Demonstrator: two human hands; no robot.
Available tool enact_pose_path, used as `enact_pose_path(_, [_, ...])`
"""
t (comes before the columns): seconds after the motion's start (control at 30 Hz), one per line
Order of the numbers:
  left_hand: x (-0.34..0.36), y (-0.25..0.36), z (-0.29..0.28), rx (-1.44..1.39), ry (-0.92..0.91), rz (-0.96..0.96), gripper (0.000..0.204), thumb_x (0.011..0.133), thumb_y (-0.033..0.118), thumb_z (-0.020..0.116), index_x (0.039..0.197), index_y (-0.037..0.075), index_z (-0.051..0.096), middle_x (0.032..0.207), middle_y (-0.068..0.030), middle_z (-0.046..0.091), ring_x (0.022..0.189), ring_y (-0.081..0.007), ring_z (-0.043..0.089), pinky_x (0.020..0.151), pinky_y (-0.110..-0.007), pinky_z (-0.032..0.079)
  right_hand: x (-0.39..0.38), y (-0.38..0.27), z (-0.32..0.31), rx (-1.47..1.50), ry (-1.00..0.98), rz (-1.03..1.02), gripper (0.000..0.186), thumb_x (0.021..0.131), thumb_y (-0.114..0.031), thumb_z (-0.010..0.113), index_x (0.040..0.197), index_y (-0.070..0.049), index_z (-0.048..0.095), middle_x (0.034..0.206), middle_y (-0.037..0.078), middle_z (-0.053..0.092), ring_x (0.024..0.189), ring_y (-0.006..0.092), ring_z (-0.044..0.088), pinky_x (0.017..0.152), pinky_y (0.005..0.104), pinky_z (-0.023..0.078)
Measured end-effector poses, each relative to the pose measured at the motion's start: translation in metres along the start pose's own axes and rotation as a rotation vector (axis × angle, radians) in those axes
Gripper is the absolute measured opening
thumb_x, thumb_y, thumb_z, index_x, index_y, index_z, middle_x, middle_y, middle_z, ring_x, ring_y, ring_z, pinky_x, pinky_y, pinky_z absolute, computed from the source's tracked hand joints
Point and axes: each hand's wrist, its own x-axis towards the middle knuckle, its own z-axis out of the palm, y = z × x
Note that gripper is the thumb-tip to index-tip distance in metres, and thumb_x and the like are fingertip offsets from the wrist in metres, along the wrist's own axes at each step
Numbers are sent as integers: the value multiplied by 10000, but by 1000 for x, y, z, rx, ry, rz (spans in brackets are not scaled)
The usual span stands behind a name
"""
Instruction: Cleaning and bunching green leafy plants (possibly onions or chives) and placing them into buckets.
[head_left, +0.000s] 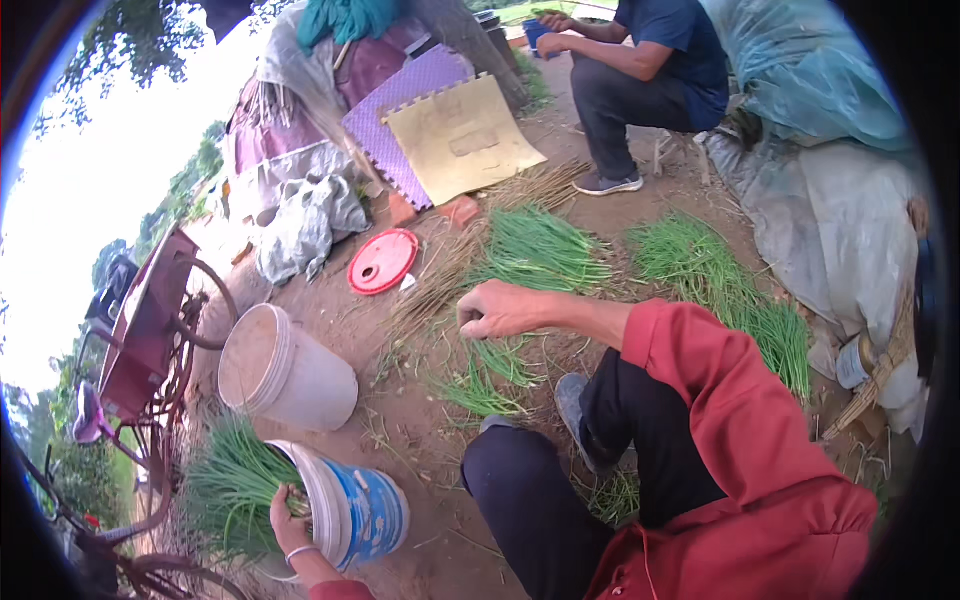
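Note:
At the lower left, my left hand (290, 522) is at the mouth of a white-and-blue bucket (375, 515). Its fingers close round long green chives (235, 480) that spill out over the rim. My right hand (497, 308) reaches across the middle with its fingers curled downward. Whatever those fingers hold, if anything, is hidden. Just beyond it lies a thick bundle of chives (540, 250) on the soil. Loose green stalks (485, 375) are scattered below the same hand, near my shoes.
A second white bucket (325, 380) stands left of centre, with a red round lid (383, 262) behind it. More chives (725, 280) lie to the right. A person in dark clothes (640, 90) sits at the back. A wheelbarrow (150, 330) stands far left; plastic sheets (840, 210) cover the right side.

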Motion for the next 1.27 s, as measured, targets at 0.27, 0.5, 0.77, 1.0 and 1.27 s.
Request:
enact_pose_path(0.27, [-2, -10, -3, 70, -292, 177, 119, 881, 129, 567, 871, 11, 573, 749, -69, 577, 662, -150, 579, 605, -253, 521, -6, 5, 3, -52, 82, -42, 266, 726, -220, 588, 828, 21, 640, 746, 178, 639, 716, 300, 625, 681, 399, 486])
enact_pose_path(0.5, [2, -6, -6, 359, -122, 160, 380, 832, 202, 652, 1111, -46, 583, 1026, -113, 609, 869, -216, 576, 736, -318, 472, -11, 7, -2, -47, 70, -31, 260, 720, -222, 588, 821, 14, 633, 744, 174, 633, 711, 298, 620, 678, 405, 480])
enact_pose_path(0.77, [-2, -28, 6, 441, -112, 196, 214, 787, 146, 641, 910, -26, 675, 866, -114, 676, 682, -202, 649, 638, -311, 528, -8, -4, -6, -65, -18, 68, 301, 771, -253, 579, 860, 30, 630, 749, 138, 643, 678, 229, 613, 646, 347, 479])
enact_pose_path(1.0, [0, -15, 43, 981, 241, 252, 417, 606, 257, 768, 884, -40, 674, 881, -138, 686, 766, -232, 638, 703, -347, 496, -14, -4, -18, 85, -21, 200, 186, 848, -212, 544, 847, -26, 551, 645, 13, 517, 528, 60, 466, 446, 212, 367])
enact_pose_path(1.27, [-7, -17, 23, 1338, 62, 190, 436, 661, 289, 716, 981, -4, 675, 978, -199, 668, 942, -341, 638, 787, -352, 497, -4, 17, -12, 117, -53, 153, 218, 882, -252, 555, 899, -35, 551, 682, 22, 514, 480, 49, 420, 424, 200, 345])
